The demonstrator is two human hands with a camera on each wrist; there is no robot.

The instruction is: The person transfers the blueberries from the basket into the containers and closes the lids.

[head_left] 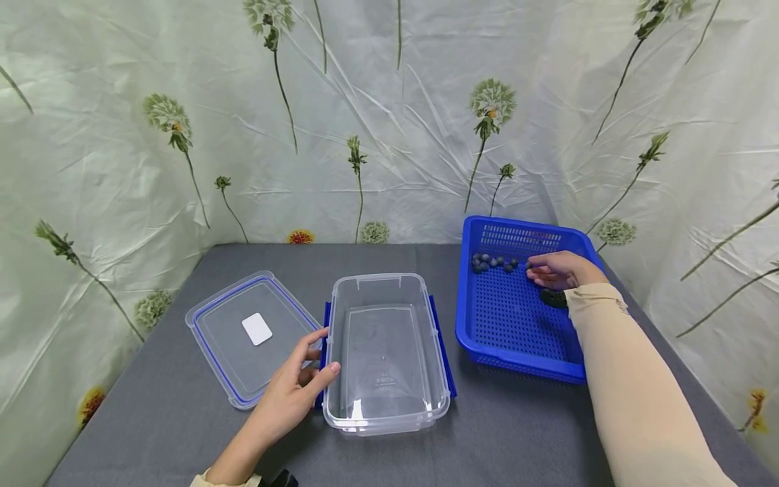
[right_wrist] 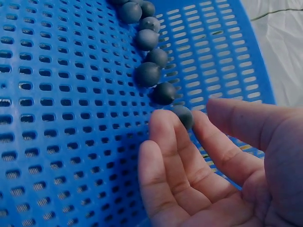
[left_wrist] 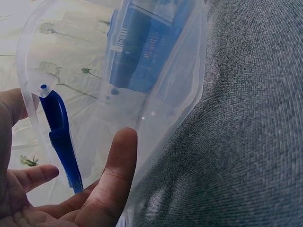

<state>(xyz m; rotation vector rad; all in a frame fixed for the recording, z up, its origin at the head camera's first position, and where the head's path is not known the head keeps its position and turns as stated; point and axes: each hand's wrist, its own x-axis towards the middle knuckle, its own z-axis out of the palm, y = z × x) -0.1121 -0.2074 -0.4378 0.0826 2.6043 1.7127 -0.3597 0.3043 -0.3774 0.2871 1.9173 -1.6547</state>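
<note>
A clear plastic food container (head_left: 383,352) without its lid stands on the table, blue latches along its sides. My left hand (head_left: 292,385) rests against its left side, thumb over the rim and loosely bent fingers by the blue latch (left_wrist: 61,132). Inside the blue plastic basket (head_left: 517,362), my right hand (head_left: 562,268) reaches toward the far wall. One blueberry (right_wrist: 183,117) sits at its fingertips, between the index and middle fingers; the thumb stands apart from it. Several more blueberries (right_wrist: 147,74) lie in a row beyond that hand.
A clear lid (head_left: 234,365) with a blue seal and a white label (head_left: 257,329) lies left of the container. The table (head_left: 420,460) has a grey cloth. Behind it hangs a pale curtain (head_left: 414,135) with a dandelion print.
</note>
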